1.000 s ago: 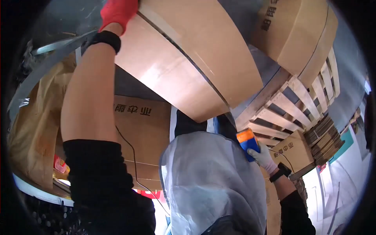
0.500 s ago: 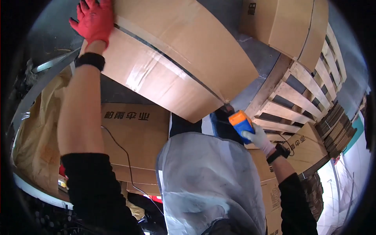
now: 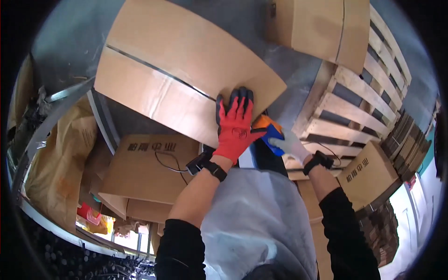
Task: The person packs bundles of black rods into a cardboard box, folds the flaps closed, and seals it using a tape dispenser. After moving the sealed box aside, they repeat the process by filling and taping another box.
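Observation:
A large brown carton (image 3: 177, 51) lies in front of me, its long flap seam running aslant from the left to the near right end. My left hand (image 3: 237, 123), in a red glove with dark fingertips, presses flat on the carton's near right end, across the seam. Its fingers are spread and hold nothing. Right beside it my right hand (image 3: 288, 144), in a pale glove, is closed on a blue-and-orange tool that looks like a tape dispenser (image 3: 275, 140). The dispenser is at the carton's near right edge, partly hidden by the left thumb.
Another carton (image 3: 317, 28) stands at the far right next to a wooden pallet (image 3: 347, 112). Stacked flattened cardboard (image 3: 406, 144) and a printed carton (image 3: 368, 172) are on the right. An opened carton (image 3: 149, 168) with a dark cable lies at the near left, beside brown paper (image 3: 60, 163).
My left hand has moved from the carton's far left end to its near right end. My right hand has shifted slightly left with the dispenser, close to the left hand.

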`<state>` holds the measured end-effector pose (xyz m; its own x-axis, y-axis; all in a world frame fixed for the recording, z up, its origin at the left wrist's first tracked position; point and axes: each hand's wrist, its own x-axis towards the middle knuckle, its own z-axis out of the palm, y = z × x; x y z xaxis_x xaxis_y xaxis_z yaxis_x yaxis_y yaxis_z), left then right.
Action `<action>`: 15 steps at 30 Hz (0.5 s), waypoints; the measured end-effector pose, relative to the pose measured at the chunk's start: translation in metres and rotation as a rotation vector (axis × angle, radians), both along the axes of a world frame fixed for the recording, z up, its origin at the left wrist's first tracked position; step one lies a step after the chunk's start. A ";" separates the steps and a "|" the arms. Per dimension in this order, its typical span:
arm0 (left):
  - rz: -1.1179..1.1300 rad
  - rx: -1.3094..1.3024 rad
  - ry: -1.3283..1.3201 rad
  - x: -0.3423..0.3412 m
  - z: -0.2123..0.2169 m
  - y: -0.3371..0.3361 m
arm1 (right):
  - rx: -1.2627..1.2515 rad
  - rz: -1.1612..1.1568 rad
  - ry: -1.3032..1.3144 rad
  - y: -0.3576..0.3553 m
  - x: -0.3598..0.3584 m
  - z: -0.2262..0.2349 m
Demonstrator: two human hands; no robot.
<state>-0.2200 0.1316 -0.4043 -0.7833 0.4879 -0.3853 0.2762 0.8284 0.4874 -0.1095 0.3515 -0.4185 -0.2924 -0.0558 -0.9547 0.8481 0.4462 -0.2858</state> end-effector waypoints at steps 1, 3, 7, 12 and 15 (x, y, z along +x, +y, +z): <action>0.029 -0.034 -0.097 0.009 0.005 0.004 | 0.014 0.012 -0.031 0.002 -0.001 -0.004; 0.065 -0.092 -0.068 0.012 0.004 0.011 | 0.022 0.027 -0.053 -0.001 -0.002 -0.009; 0.143 -0.221 0.000 0.018 -0.001 0.023 | 0.003 -0.019 -0.021 -0.008 0.010 -0.011; 0.126 -0.301 0.022 0.024 -0.013 0.030 | 0.035 0.045 -0.026 -0.016 0.007 -0.028; 0.094 -0.355 0.071 0.030 -0.020 0.029 | 0.040 0.017 0.006 -0.031 0.006 -0.027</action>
<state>-0.1898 0.1603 -0.4247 -0.8493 0.2583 -0.4604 0.2136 0.9657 0.1476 -0.1033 0.3206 -0.4457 -0.2979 -0.0228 -0.9543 0.8385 0.4717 -0.2730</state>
